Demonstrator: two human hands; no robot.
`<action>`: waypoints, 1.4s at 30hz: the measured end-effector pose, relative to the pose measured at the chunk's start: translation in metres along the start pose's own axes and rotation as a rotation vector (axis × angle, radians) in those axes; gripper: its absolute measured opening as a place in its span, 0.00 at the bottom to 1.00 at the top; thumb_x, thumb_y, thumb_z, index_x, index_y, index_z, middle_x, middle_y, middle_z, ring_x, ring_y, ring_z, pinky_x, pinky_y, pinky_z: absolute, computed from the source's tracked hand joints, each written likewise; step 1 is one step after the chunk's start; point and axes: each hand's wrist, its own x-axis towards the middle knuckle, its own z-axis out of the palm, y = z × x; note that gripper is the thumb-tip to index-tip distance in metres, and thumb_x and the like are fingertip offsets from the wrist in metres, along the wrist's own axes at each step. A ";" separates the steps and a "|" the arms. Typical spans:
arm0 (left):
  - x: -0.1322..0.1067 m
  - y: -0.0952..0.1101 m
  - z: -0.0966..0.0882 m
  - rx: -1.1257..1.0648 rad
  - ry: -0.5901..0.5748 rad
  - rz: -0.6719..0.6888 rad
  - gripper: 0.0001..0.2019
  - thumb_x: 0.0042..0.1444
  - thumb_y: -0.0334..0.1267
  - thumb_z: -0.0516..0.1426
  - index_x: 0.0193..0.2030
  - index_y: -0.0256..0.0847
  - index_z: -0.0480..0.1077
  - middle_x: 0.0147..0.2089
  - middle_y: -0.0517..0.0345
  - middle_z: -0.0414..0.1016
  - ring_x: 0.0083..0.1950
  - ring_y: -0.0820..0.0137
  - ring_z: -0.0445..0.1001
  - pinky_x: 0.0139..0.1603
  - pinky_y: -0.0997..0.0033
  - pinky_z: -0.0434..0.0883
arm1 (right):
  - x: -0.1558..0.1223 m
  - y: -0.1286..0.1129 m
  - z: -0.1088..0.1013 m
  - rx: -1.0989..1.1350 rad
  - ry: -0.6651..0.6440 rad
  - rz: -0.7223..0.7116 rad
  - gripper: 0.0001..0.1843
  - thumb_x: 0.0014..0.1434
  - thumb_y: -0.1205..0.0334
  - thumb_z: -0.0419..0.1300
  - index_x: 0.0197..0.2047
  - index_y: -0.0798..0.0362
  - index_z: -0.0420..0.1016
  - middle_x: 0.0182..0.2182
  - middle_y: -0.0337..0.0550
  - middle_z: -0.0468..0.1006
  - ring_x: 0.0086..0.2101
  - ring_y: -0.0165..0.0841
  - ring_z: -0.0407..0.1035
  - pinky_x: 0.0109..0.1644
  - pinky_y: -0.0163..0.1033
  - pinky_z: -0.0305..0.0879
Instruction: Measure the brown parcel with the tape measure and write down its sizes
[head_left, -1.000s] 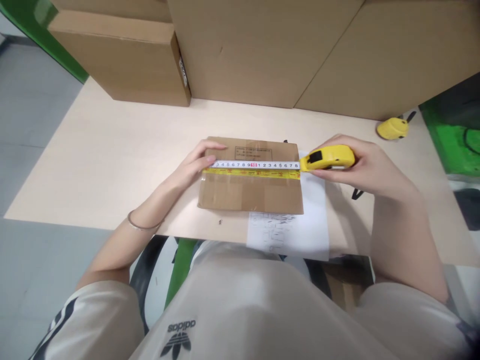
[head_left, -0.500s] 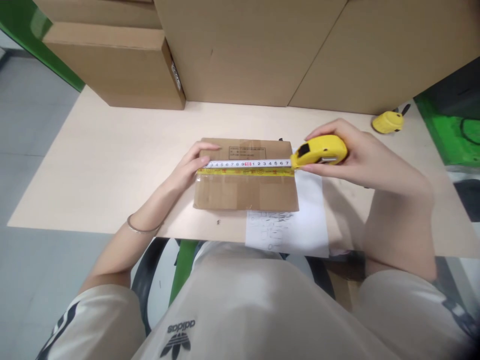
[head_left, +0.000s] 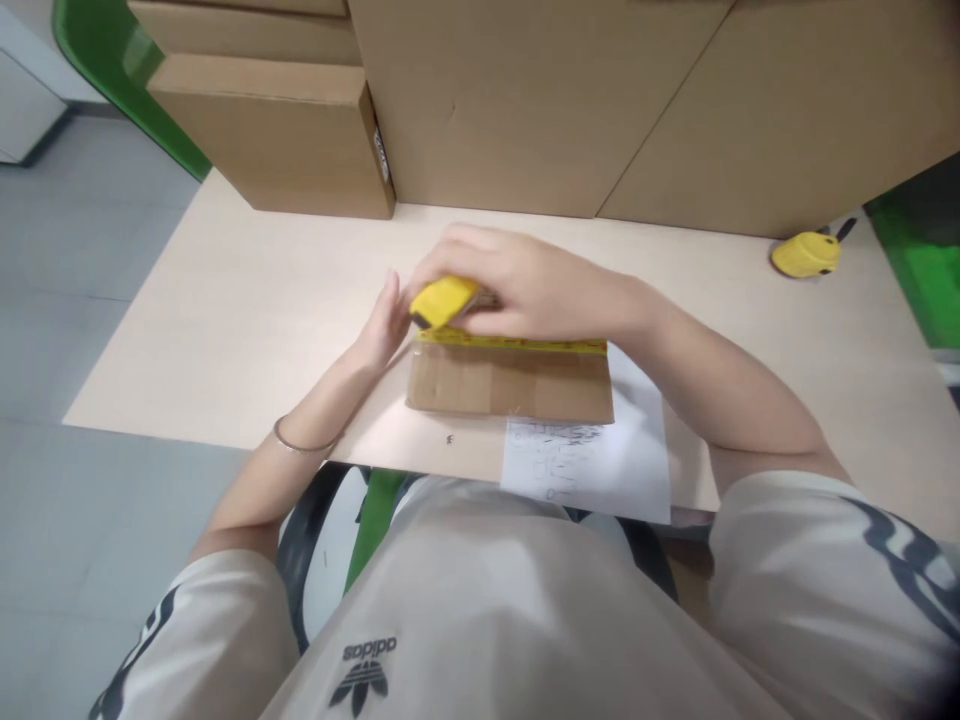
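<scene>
Right fingers: closed around the yellow tape measure (head_left: pixel 442 300), with your right hand (head_left: pixel 525 285) over the flat carton (head_left: pixel 510 382), at its left end.
Left fingers: straight and unclenched, your left hand (head_left: pixel 382 325) against the carton's left edge.
Carton: lies on the desk (head_left: pixel 225 330), partly over a printed sheet (head_left: pixel 600 465).
Risk: a sideways push could slide the carton on that loose sheet.
Containers: the cardboard boxes (head_left: pixel 277 130) at the back are shut, so their contents are hidden.
</scene>
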 end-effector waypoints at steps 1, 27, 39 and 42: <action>-0.005 0.013 0.001 0.096 0.000 0.027 0.37 0.70 0.69 0.40 0.61 0.43 0.74 0.67 0.47 0.75 0.77 0.47 0.65 0.76 0.39 0.65 | -0.011 -0.001 -0.008 0.037 0.009 -0.017 0.19 0.62 0.68 0.60 0.56 0.47 0.72 0.54 0.41 0.77 0.53 0.37 0.72 0.56 0.42 0.66; -0.090 0.078 0.079 1.129 -0.392 0.732 0.22 0.70 0.39 0.56 0.69 0.45 0.69 0.53 0.45 0.78 0.60 0.54 0.77 0.57 0.55 0.80 | -0.059 0.068 -0.049 0.270 -0.075 0.149 0.16 0.55 0.60 0.67 0.49 0.48 0.78 0.48 0.44 0.81 0.47 0.40 0.74 0.53 0.48 0.71; -0.090 0.078 0.079 1.126 -0.382 0.728 0.21 0.72 0.45 0.55 0.68 0.44 0.72 0.53 0.45 0.78 0.60 0.55 0.77 0.57 0.56 0.79 | -0.040 0.136 -0.048 0.378 -0.029 0.302 0.23 0.53 0.49 0.72 0.51 0.45 0.80 0.50 0.45 0.82 0.48 0.41 0.74 0.52 0.50 0.73; -0.090 0.079 0.080 1.117 -0.374 0.735 0.20 0.72 0.46 0.54 0.66 0.43 0.73 0.52 0.45 0.78 0.59 0.55 0.77 0.56 0.57 0.79 | -0.041 0.133 -0.048 0.385 -0.025 0.295 0.23 0.53 0.50 0.72 0.51 0.46 0.80 0.50 0.45 0.82 0.47 0.41 0.74 0.52 0.49 0.72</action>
